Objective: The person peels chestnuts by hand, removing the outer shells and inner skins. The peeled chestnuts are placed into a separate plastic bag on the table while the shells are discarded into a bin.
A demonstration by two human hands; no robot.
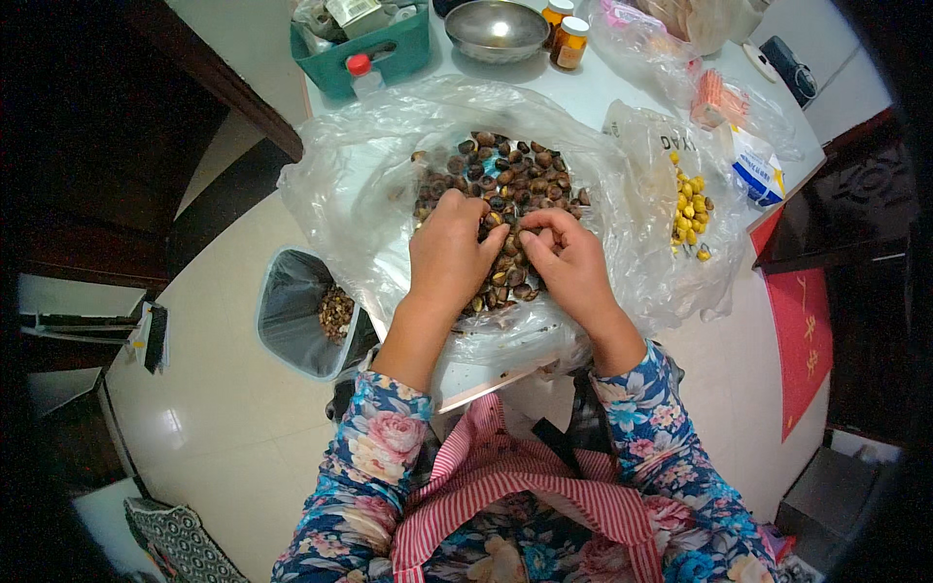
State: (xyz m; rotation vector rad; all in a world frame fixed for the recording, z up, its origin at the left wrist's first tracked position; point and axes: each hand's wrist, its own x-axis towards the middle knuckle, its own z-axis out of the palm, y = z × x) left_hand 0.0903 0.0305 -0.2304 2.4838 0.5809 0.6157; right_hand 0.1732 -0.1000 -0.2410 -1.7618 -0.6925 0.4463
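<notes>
Your hands are down in a heap of small, round, dark brown nuts point(501, 185), glossy shells with paler patches, piled on a crinkled sheet of clear plastic point(360, 165) spread over the white table point(593, 92). The heap sits at the middle of the table, right in front of you.

Your left hand point(447, 248) lies flat-backed over the near edge of the pile, fingers curled down into the nuts, thumb reaching toward the other hand. Your right hand point(573, 262) is bunched, thumb and fingertips pinching one nut out of the pile; the two hands almost meet above it.

To your right, a second clear bag point(671, 146) holds a small scatter of bright yellow kernels point(690, 209), smooth and rounded, well apart from the brown heap. Beyond the pile stands a shiny steel bowl point(496, 29), two orange-lidded jars point(564, 34) just beside it, and a green plastic basket point(374, 49) with a red-capped bottle at its front.

Down by your left, on the pale tiled floor, a grey bin point(296, 311) lined with a bag holds brown shell scraps. Your floral sleeves and striped apron fill the lower edge.
</notes>
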